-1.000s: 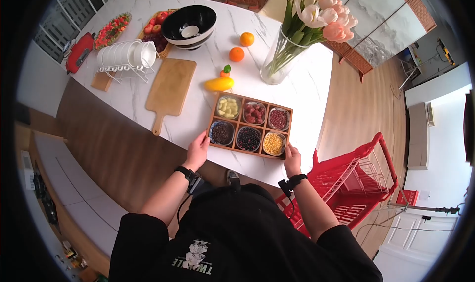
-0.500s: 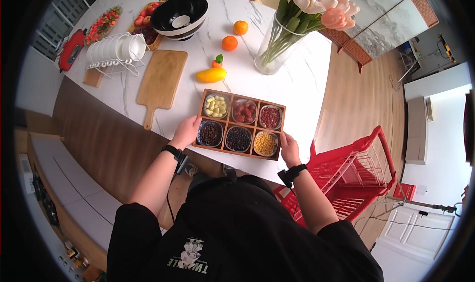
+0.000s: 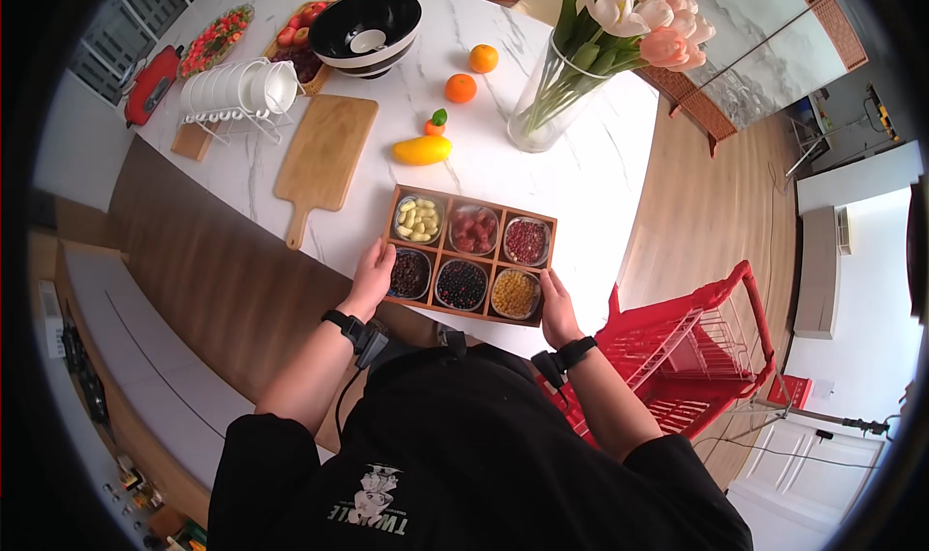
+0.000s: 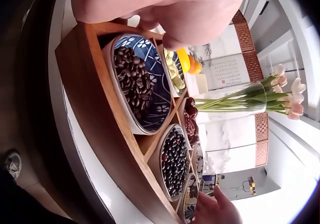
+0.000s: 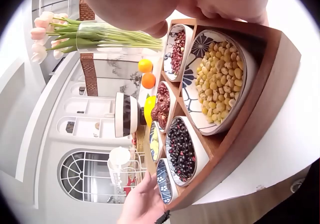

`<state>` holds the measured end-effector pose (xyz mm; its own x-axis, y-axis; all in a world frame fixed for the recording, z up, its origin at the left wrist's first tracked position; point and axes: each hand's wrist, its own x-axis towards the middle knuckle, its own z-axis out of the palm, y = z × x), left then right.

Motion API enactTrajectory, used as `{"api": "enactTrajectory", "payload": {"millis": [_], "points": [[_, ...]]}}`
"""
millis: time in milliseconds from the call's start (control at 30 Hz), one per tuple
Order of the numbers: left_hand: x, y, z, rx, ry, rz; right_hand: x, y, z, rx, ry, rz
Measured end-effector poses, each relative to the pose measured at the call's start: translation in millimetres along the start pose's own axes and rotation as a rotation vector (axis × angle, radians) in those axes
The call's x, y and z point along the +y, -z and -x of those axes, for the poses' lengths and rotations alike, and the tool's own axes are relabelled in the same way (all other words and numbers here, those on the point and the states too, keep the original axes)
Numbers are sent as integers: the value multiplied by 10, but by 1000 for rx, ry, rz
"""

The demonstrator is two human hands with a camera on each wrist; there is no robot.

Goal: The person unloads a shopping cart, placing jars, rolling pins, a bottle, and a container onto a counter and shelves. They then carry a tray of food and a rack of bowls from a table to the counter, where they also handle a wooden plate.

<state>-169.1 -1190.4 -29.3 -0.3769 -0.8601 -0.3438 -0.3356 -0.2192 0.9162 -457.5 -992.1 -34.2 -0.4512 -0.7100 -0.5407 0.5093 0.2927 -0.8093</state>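
Observation:
A wooden divided tray (image 3: 464,312) sits low over the near edge of the table, a small bowl in each compartment. My left hand (image 3: 371,280) grips its left end, thumb over the rim by the bowl of dark brown beans (image 4: 131,79). At the opposite end my right hand (image 3: 559,311) holds the tray beside the bowl of yellow kernels (image 5: 220,79). Between those bowls are small black berries (image 3: 462,285). The far row has pale yellow pieces (image 3: 419,219), wrinkled red dates (image 3: 473,232) and small red beans (image 3: 525,241). The fingers under the tray are mostly hidden.
Beyond the tray lie a mango (image 3: 422,150) and several orange fruits (image 3: 461,89). A cutting board (image 3: 329,154), a dish rack (image 3: 232,120) and a black bowl (image 3: 365,33) stand left. A tulip vase (image 3: 556,101) is behind; a red cart (image 3: 677,348) stands right.
Both hands have brought the tray toward the body and a little left, away from the mango. The grip at each end stays the same.

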Motion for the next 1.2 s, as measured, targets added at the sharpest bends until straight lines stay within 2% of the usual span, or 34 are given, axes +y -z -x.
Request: {"api": "enactTrajectory", "payload": {"millis": [33, 100, 167, 233, 367, 433, 567, 633, 667, 733, 800, 867, 900, 1033, 1133, 1200], "points": [[34, 11, 23, -50, 34, 118, -7, -9, 16, -11, 9, -1], [83, 7, 99, -30, 62, 108, 38, 12, -15, 29, 6, 13], [107, 40, 138, -8, 92, 95, 103, 97, -93, -6, 2, -36], [53, 56, 117, -72, 61, 149, 109, 102, -103, -11, 7, -104], [24, 64, 121, -16, 35, 64, -23, 77, -18, -29, -32, -98], [46, 36, 173, -6, 13, 76, -87, 102, 2, -131, -45, -143], [26, 5, 229, 14, -17, 130, -214, 112, 21, -113, -96, -21], [4, 11, 279, -9, 99, 130, -182, 189, -35, -223, -69, -86], [-32, 10, 287, 8, 93, 137, -168, 194, -48, -240, -66, -77], [-116, -13, 354, 23, 99, 141, -191, 139, -25, -209, 58, -1], [-183, -45, 465, 116, 90, 119, -277, 43, 38, -219, 42, -25], [-180, -24, 559, 142, 21, 153, -245, 81, -18, -269, 188, 41], [-250, 8, 576, 187, 19, 115, -227, 104, -29, -275, 148, -2], [-243, 151, 954, 295, -76, 75, -245, -21, 37, -306, 202, 65], [-181, 334, 1367, 407, -176, 144, -403, -309, 194, -360, 275, 166], [28, 454, 1776, 356, -146, 466, -553, -566, 310, -438, 245, 152]]}}
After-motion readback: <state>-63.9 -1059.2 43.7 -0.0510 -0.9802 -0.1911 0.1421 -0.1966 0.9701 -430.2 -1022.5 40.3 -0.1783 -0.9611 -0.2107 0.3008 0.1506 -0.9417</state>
